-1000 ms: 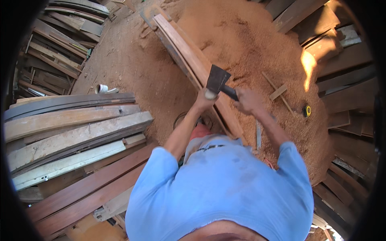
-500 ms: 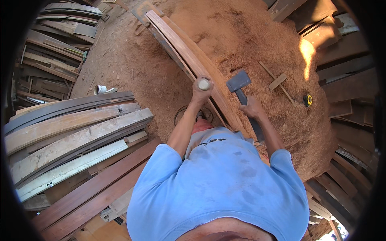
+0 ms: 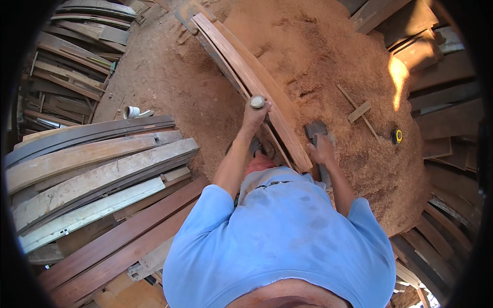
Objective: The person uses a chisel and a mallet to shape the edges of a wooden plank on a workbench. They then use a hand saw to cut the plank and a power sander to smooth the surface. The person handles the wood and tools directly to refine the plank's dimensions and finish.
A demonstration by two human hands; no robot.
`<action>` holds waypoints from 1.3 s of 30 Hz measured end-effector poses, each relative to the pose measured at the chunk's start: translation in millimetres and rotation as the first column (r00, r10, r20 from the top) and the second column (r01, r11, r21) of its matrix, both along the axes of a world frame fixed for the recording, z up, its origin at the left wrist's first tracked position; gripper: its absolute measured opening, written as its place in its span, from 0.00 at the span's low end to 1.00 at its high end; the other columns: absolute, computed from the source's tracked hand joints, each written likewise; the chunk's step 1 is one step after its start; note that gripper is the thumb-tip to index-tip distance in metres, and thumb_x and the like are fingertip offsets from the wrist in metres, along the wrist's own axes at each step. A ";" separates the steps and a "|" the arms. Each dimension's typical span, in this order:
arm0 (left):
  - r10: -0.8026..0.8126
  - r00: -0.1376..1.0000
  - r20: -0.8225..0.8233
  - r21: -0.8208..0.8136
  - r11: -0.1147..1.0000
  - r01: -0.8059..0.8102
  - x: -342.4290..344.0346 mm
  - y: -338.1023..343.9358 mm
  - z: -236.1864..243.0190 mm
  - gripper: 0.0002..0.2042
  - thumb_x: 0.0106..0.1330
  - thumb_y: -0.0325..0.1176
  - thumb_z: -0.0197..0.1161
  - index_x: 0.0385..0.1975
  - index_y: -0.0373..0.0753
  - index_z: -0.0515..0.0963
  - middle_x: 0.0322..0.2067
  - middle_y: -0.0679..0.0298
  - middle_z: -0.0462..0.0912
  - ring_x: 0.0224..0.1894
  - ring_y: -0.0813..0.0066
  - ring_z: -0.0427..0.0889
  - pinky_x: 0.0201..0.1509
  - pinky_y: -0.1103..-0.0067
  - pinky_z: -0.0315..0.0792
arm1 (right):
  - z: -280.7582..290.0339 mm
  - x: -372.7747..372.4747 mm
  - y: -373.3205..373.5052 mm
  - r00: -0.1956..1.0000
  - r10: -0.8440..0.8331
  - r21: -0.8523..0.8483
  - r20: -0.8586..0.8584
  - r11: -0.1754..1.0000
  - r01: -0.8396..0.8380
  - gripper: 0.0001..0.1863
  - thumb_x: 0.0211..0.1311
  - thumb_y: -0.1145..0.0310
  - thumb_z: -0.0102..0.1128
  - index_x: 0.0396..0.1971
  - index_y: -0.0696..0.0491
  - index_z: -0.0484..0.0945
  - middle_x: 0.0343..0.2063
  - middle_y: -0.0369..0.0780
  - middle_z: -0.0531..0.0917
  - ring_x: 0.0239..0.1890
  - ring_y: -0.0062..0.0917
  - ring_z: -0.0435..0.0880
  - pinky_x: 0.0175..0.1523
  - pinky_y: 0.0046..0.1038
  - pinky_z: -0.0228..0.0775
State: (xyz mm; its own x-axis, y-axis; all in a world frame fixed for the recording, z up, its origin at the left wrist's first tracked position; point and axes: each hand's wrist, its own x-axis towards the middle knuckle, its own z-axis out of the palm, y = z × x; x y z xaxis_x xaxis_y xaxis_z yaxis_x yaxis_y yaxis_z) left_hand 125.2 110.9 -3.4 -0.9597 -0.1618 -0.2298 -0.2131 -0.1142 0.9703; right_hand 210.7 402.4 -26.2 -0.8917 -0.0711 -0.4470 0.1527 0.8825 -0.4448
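Observation:
A long reddish wooden beam (image 3: 251, 72) runs diagonally from the far centre toward my body, with boards beneath and beside it. My left hand (image 3: 253, 116) is wrapped round an upright chisel (image 3: 258, 102) at the beam's left edge. Only the chisel's round, pale butt shows; its blade is hidden. To the right of the beam, my right hand (image 3: 323, 150) grips the handle of a dark, block-headed mallet (image 3: 314, 128) close below its head. The mallet is held low over the sawdust, apart from the chisel.
Sawdust (image 3: 354, 169) covers the ground. On it lie a crossed pair of wooden sticks (image 3: 359, 111) and a yellow-and-black tape measure (image 3: 397, 136). Stacked planks (image 3: 102, 154) crowd the left, with a white cup-like object (image 3: 131, 112) beyond them. More boards (image 3: 447, 123) line the right.
My right hand has lowered the mallet, its head dropping toward me and tilting. My left hand keeps its grip on the chisel, shifted only slightly. The view has shifted a little.

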 end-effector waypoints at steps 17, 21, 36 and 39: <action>0.297 0.955 0.004 -0.098 0.950 -0.295 -23.9 0.6 -28.4 0.11 0.61 0.30 0.73 0.28 0.37 0.74 0.22 0.70 0.76 0.24 0.81 0.77 0.28 0.78 0.72 | 37.0 20.7 -56.8 0.970 0.167 -0.012 0.175 0.986 -0.168 0.49 0.59 0.50 0.68 0.73 0.54 0.53 0.67 0.57 0.64 0.69 0.54 0.64 0.71 0.50 0.57; 0.184 0.982 -0.034 -0.166 0.968 -0.187 -9.8 9.0 -12.5 0.09 0.61 0.28 0.71 0.30 0.37 0.75 0.23 0.70 0.77 0.24 0.81 0.78 0.29 0.79 0.73 | 26.0 31.7 -49.1 0.983 0.121 -0.198 0.141 0.976 -0.092 0.48 0.58 0.51 0.68 0.72 0.55 0.53 0.65 0.60 0.67 0.66 0.57 0.67 0.68 0.50 0.62; -0.479 0.877 0.031 0.058 0.877 0.477 -14.8 3.0 15.8 0.08 0.59 0.25 0.69 0.28 0.40 0.75 0.25 0.72 0.76 0.30 0.80 0.76 0.35 0.79 0.71 | -7.2 33.4 -44.5 0.991 0.134 -0.227 0.002 0.965 -0.130 0.38 0.60 0.55 0.65 0.61 0.61 0.59 0.47 0.67 0.77 0.51 0.64 0.77 0.55 0.54 0.70; -0.440 0.898 0.024 0.034 0.898 0.439 -11.9 6.1 11.1 0.08 0.60 0.25 0.69 0.28 0.39 0.75 0.25 0.72 0.76 0.30 0.80 0.75 0.35 0.78 0.72 | -4.3 30.4 -43.8 0.979 0.148 -0.240 0.142 0.964 -0.111 0.40 0.60 0.54 0.65 0.64 0.59 0.58 0.52 0.65 0.74 0.56 0.62 0.75 0.60 0.52 0.69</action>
